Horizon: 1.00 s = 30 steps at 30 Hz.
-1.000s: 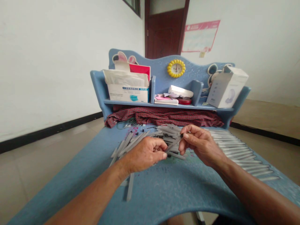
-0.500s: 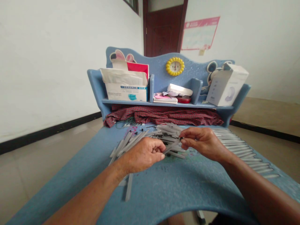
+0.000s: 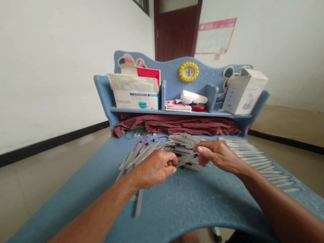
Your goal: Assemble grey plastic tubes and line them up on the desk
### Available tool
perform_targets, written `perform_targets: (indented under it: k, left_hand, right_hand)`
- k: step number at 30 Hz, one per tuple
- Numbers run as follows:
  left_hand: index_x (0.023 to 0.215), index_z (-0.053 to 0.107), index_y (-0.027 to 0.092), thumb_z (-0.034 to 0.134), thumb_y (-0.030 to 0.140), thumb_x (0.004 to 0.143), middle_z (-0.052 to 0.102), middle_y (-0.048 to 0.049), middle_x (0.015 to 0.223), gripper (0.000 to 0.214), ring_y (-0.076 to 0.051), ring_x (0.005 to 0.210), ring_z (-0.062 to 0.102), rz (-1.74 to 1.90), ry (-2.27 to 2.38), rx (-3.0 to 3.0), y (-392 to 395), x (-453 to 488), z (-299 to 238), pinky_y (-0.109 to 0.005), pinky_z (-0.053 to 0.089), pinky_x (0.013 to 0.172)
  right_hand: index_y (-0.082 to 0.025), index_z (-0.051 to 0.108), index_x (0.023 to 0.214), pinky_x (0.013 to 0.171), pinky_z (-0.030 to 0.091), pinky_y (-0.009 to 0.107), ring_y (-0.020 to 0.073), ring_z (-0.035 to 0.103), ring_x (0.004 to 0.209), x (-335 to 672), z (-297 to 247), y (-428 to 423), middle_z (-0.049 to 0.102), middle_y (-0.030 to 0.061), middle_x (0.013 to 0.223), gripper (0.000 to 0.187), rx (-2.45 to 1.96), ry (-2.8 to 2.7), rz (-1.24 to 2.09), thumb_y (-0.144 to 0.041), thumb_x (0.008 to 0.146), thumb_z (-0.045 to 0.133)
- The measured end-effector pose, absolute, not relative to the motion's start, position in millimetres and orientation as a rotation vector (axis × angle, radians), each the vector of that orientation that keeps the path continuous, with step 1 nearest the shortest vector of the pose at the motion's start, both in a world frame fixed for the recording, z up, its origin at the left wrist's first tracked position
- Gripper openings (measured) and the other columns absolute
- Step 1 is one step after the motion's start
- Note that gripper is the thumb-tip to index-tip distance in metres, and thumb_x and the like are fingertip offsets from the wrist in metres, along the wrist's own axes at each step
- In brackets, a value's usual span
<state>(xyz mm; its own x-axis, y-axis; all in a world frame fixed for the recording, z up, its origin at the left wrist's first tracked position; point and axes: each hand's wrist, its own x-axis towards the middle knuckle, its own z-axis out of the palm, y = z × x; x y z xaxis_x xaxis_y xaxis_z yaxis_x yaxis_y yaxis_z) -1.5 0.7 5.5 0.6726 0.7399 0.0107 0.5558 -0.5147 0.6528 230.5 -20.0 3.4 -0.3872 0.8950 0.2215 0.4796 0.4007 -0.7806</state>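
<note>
My left hand (image 3: 158, 168) is closed on one end of a thin translucent plastic tube (image 3: 186, 160), which slants up to the right. The tube's far end is dark, like a small black cap (image 3: 195, 155). My right hand (image 3: 217, 155) is at that end, fingers bent against it and thumb on top; its exact grip is partly hidden. Behind both hands lies a loose pile of similar tubes (image 3: 183, 139), some with black ends. More tubes (image 3: 139, 155) lie to the left, and a single one (image 3: 138, 204) lies near my left forearm.
A neat row of tubes (image 3: 263, 163) runs down the right side of the blue desk (image 3: 192, 199). Checked red cloth (image 3: 177, 125) is bunched under the shelf. On the shelf stand a mask box (image 3: 136, 98), papers (image 3: 178, 107) and a white box (image 3: 245, 92).
My right hand's thumb has shifted up and its fingers have turned at the dark end of the tube. The left hand keeps its hold, moving very slightly left.
</note>
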Motion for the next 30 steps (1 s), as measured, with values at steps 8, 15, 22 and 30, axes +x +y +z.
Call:
perform_targets:
  k: [8, 15, 22, 30]
  left_hand:
    - [0.074, 0.057, 0.015, 0.049, 0.015, 0.072, 0.043, 0.0064, 0.056, 0.008, -0.008, 0.052, 0.04, 0.378, 0.981, 2.275, 0.5, -1.6, 4.9, -0.019, 0.029, 0.05]
    - [0.073, 0.057, 0.015, 0.049, 0.014, 0.072, 0.044, 0.0058, 0.057, 0.008, -0.008, 0.054, 0.042, 0.395, 1.0, 2.287, 0.8, -1.2, 4.9, -0.019, 0.03, 0.052]
    - [0.073, 0.057, 0.015, 0.049, 0.016, 0.073, 0.043, 0.0062, 0.056, 0.008, -0.008, 0.053, 0.041, 0.401, 0.99, 2.329, 2.8, -2.0, 1.6, -0.02, 0.028, 0.051]
    - [0.074, 0.058, 0.016, 0.049, 0.016, 0.073, 0.044, 0.0061, 0.056, 0.008, -0.008, 0.053, 0.042, 0.394, 0.986, 2.357, 1.7, -1.7, 1.2, -0.02, 0.028, 0.051]
  right_hand:
    - [-0.017, 0.053, 0.057, 0.044, 0.039, 0.022, 0.0106, 0.052, 0.043, 225.1, -0.4, -20.8, 0.059, 0.0018, 0.05, 0.04, -1.244, -2.02, 0.822, -0.047, 0.084, 0.051]
    - [-0.018, 0.059, 0.078, 0.049, 0.043, 0.023, 0.0128, 0.057, 0.05, 228.6, -0.3, -20.8, 0.062, 0.0009, 0.056, 0.034, -1.181, -1.989, 0.875, -0.051, 0.081, 0.054]
    - [-0.016, 0.055, 0.061, 0.043, 0.038, 0.022, 0.0114, 0.053, 0.043, 227.1, -1.5, -21.4, 0.057, 0.0021, 0.048, 0.049, -1.27, -2.037, 0.819, -0.056, 0.086, 0.041]
    - [-0.016, 0.054, 0.058, 0.043, 0.038, 0.021, 0.0106, 0.052, 0.042, 226.7, -0.3, -22.2, 0.057, 0.0025, 0.047, 0.052, -1.319, -2.027, 0.816, -0.057, 0.086, 0.04]
